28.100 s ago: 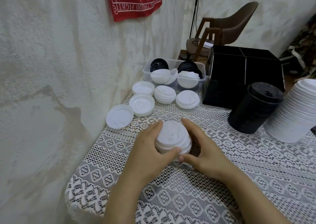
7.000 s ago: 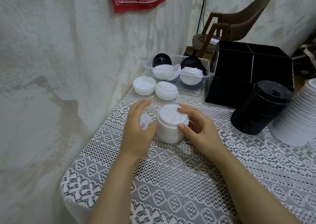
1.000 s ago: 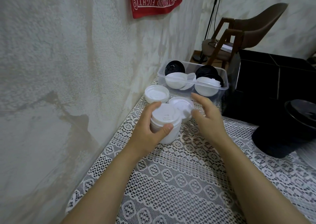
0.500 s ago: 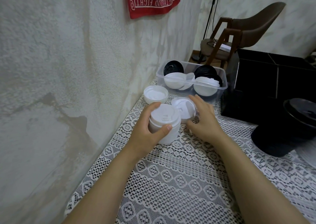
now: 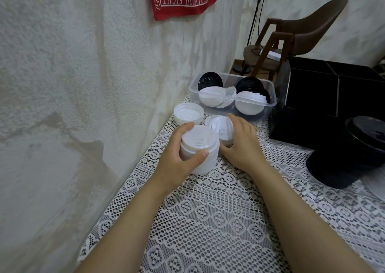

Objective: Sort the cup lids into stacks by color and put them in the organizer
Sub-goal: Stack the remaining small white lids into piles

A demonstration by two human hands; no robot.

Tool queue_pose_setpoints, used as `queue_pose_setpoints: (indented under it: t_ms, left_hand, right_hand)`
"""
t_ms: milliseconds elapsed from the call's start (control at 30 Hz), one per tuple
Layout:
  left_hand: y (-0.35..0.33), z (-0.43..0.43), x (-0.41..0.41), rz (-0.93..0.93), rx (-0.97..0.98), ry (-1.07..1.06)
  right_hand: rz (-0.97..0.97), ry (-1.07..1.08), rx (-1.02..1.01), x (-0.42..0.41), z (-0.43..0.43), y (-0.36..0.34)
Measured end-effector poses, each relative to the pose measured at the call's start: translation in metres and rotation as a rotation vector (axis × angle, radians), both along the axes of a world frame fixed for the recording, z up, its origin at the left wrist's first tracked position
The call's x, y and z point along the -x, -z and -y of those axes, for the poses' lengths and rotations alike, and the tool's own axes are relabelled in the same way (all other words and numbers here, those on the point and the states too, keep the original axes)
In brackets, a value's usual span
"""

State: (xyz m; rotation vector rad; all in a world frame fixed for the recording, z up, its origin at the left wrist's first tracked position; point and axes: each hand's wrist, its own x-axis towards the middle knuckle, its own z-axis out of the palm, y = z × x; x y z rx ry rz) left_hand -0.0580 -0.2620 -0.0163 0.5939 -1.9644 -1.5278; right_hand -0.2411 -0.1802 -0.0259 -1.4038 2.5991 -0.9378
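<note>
The worktop [image 5: 208, 220] abuts the wall on its left; its near lace stretch lies bare. The left hand [image 5: 177, 160] curls its fingers around the tall white lid stack [image 5: 200, 149], standing upright. The right hand [image 5: 241, 145], fingers loosely spread, cups a smaller white lid pile [image 5: 219, 126] just beside it.

A single head-worn wide-angle view looks forward and down from above the near edge of the table [image 5: 208, 220], close enough that both forearms enter from the bottom of the frame. It faces along the lace-covered top toward the clear plastic bin [image 5: 233, 97] at the far end. The plaster wall [image 5: 73, 74] runs left of the bin, the black organizer [image 5: 325, 97] right of it, a chair [image 5: 302, 35] beyond.
</note>
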Motion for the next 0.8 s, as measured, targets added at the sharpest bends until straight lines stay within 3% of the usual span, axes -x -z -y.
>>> queue_pose_setpoints:
  t_ms: [167,367,500,633,800]
  left_hand:
    - [-0.001,0.000,0.000,-0.005,-0.004,0.006]
    - [-0.002,0.000,0.000,-0.036,-0.039,0.020]
    - [-0.005,0.000,0.000,-0.096,-0.062,0.057]
    - [-0.005,0.000,0.001,-0.095,-0.082,0.035]
    - [-0.003,0.001,0.000,-0.077,-0.084,0.027]
  right_hand:
    - [0.050,0.004,0.183,-0.004,-0.001,-0.006]
    - [0.468,-0.246,0.487,-0.015,-0.009,-0.038]
    - [0.461,-0.432,0.379,-0.029,-0.009,-0.049]
    - [0.418,-0.451,0.201,-0.037,-0.009,-0.049]
    - [0.455,-0.481,0.175,-0.038,-0.010,-0.048]
